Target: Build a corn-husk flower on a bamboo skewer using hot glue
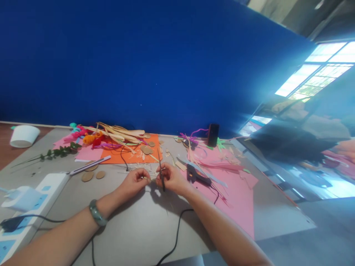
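Over the middle of the grey tabletop, my left hand [137, 181] is closed in a pinch on a small pale strip [149, 179], mostly hidden by the fingertips. Close beside it, my right hand [170, 176] grips a slim dark pointed tool [161, 168] that stands nearly upright, tip away from me; its exact kind is unclear. The fingertips of both hands almost meet. Thin wire-like stems [138, 166] and pale shavings lie just beyond them, near an orange sheet [130, 158].
To the right, a black glue gun [198, 176] lies on pink sheets [238, 201]; its cord crosses the table. Pale dried strips [122, 133] pile at the back. A power strip [52, 188], cardboard discs [87, 176], a leafy sprig [62, 150] and a white cup [24, 136] are left.
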Demonstrator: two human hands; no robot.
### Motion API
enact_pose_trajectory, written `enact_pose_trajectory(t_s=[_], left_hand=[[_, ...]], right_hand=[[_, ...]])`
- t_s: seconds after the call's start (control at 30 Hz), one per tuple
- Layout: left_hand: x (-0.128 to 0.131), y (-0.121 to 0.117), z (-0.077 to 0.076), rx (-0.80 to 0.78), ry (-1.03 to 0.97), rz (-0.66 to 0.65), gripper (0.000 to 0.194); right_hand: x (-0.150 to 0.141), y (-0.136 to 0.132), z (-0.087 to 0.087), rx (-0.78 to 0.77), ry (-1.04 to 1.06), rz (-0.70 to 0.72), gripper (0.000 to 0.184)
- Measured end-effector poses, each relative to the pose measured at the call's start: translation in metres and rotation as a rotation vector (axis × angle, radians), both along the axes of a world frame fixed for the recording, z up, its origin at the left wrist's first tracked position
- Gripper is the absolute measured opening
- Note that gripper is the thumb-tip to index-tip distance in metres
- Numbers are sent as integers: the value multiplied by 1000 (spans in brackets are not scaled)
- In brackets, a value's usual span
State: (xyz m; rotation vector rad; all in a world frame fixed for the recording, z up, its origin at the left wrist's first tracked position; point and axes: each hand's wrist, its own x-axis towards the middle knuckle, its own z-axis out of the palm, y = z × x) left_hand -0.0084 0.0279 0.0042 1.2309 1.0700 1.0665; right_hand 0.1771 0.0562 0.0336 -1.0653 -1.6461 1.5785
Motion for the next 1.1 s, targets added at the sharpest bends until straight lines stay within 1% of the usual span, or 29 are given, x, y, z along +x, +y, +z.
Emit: enact_pose_trajectory(t_s=[0.1,0.23,0.37,0.53,0.57,0.63,0.73,0.8,0.83,0.9,0.97,1.03,1.1], left_hand=[[-2,0,-3,74,58,-24,5],[-2,-2,-1,162,182,-74,5],[-4,-1,-2,150,280,-91,10],[-2,-3,1,133,284,-131,11],[-2,-4,3,122,260,-130,10],[-1,-5,6,42,165,-113,11],[-2,-3,8,-128,-75,-60,20],[-4,0,8,-189,-245,-24,22],[-5,1,8,-201,-314,-10,23],[-8,4,9,-217,-404,-1,24],[-10,5,9,-226,-436,-2,24],[-11,7,9,-238,-438,4,25],[-12,8,7,-246,-429,21,25]], right_hand=[[-2,-2,-5,7,-43,28,34],[-6,-6,-11,43,-83,67,32],[-5,-6,-9,54,-118,53,31],[-1,-1,-2,18,-93,37,32],[0,1,-1,17,-72,24,32],[3,5,1,33,-23,-39,33],[8,12,5,67,71,-200,35],[11,15,8,63,120,-274,36],[12,16,9,56,124,-285,36],[14,16,12,45,79,-249,37],[16,15,13,47,-21,-146,39],[18,13,14,85,-155,-24,40],[20,13,15,158,-295,75,39]])
